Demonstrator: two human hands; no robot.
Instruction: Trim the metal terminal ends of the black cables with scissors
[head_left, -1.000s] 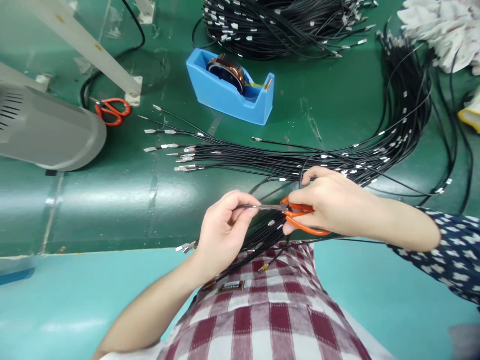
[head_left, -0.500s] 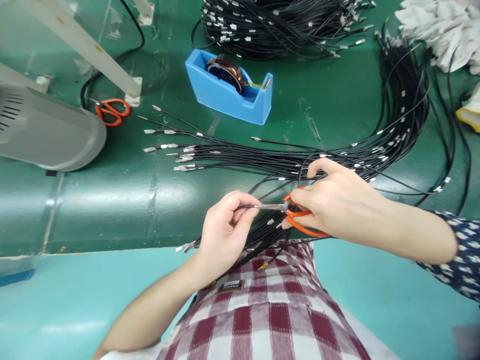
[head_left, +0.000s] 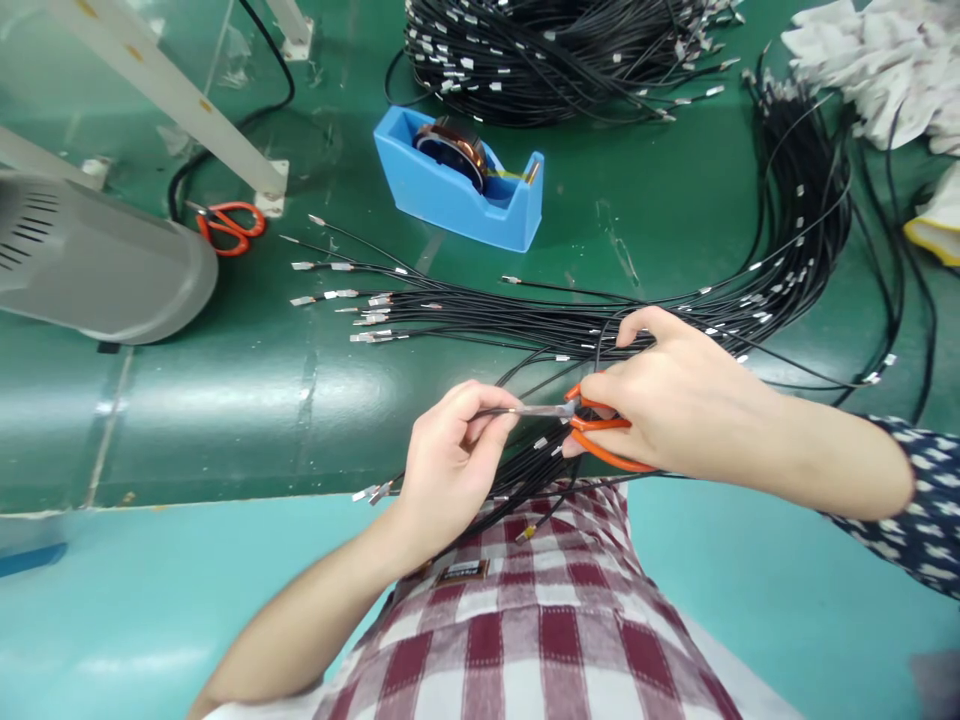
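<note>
Your left hand (head_left: 454,465) has its fingers (head_left: 504,400) pinched together on the end of one cable (head_left: 489,411), above the tabletop (head_left: 225,430) close to its near edge. Your right hand (head_left: 664,405) has its fingers closed round the scissors (head_left: 546,410) by their orange handles, the blades pointing at that pinch. This end looks mid-work: the blades seem nearly together, but whether they grip or cut anything can't be told from here, so count this cable as unfinished. Just below your hands the lower bundle (head_left: 525,470) runs over the near edge toward your apron (head_left: 525,620), one of its ends carrying a yellow piece (head_left: 529,532); whether these have been worked, you can't tell. Farther in from that edge, the long bundle (head_left: 487,308) lies with its ends fanned leftward, many with pale tips or tags. The coil (head_left: 540,65) sits beyond the tape dispenser (head_left: 454,208). With so many cables about, plenty probably remains, unless those piles are finished ones.
</note>
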